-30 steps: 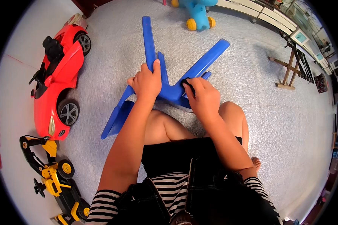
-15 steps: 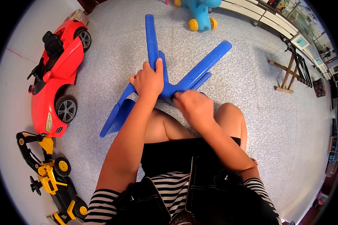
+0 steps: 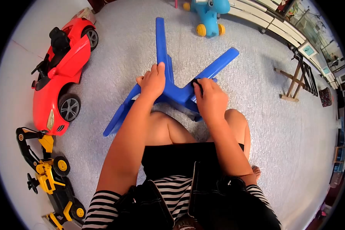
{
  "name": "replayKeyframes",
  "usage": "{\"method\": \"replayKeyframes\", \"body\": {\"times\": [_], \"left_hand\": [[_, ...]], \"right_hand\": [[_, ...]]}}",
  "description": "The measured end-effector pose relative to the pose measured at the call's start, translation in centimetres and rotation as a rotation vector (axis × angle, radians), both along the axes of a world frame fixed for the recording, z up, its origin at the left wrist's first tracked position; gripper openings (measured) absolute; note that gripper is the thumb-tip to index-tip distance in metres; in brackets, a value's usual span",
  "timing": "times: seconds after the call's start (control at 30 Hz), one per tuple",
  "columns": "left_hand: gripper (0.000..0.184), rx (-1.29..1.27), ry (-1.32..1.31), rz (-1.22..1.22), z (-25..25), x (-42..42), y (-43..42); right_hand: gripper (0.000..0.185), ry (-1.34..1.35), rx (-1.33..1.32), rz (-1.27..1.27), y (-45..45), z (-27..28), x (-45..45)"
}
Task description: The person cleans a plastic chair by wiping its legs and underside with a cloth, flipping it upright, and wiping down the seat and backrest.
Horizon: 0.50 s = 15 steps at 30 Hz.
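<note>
A blue plastic chair (image 3: 174, 91) lies tipped on the floor in front of my legs, two of its legs pointing up and away from me. My left hand (image 3: 152, 81) is wrapped round the chair near the base of the left leg. In my right hand (image 3: 211, 96) is a small black object (image 3: 198, 86), pinched between thumb and fingers against the right leg near its base. What the black object is cannot be made out. Part of the backrest shows at the lower left of the chair, beyond my left forearm.
Along the left wall stand a red toy car (image 3: 63, 73) and a yellow and black toy digger (image 3: 50, 176). A blue ride-on toy (image 3: 207, 17) is at the top, near a white cabinet (image 3: 253, 15). A folding stool (image 3: 297, 78) stands at the right.
My right hand has moved from the chair's centre up and right along the right leg, with the black object showing again. The chair has tilted slightly; my left hand still grips it.
</note>
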State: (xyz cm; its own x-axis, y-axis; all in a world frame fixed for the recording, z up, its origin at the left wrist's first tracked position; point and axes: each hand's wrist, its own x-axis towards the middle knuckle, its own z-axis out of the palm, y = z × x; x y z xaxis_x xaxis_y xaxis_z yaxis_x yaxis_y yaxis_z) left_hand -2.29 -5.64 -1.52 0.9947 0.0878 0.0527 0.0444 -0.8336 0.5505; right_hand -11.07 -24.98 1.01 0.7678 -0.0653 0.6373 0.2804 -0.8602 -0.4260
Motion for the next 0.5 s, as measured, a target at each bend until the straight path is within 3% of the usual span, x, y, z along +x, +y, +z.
{"method": "replayKeyframes", "body": {"times": [0.13, 0.17, 0.23, 0.33, 0.4, 0.5], "left_hand": [[0.064, -0.105, 0.001, -0.266, 1.4, -1.1, 2.6], [0.064, -0.105, -0.001, -0.266, 1.7, -1.5, 2.7], [0.066, 0.216, 0.046, -0.226, 3.8, -2.7, 1.9], [0.068, 0.235, -0.039, -0.192, 3.0, -3.5, 1.2], [0.066, 0.236, -0.037, -0.161, 2.3, -4.4, 1.3], [0.063, 0.073, -0.104, -0.158, 1.1, -5.1, 2.4]], "right_hand": [[0.013, 0.006, 0.011, 0.021, -0.3, -0.2, -0.4], [0.012, 0.002, 0.017, 0.017, -0.3, -0.3, -0.6], [0.012, 0.0, 0.018, 0.017, -0.3, -0.5, -1.0], [0.013, -0.051, 0.002, 0.067, 0.5, -0.9, -1.9], [0.013, -0.007, -0.088, 0.246, 1.6, -1.1, -3.6], [0.012, 0.027, -0.051, 0.214, 0.3, -0.2, -3.1]]}}
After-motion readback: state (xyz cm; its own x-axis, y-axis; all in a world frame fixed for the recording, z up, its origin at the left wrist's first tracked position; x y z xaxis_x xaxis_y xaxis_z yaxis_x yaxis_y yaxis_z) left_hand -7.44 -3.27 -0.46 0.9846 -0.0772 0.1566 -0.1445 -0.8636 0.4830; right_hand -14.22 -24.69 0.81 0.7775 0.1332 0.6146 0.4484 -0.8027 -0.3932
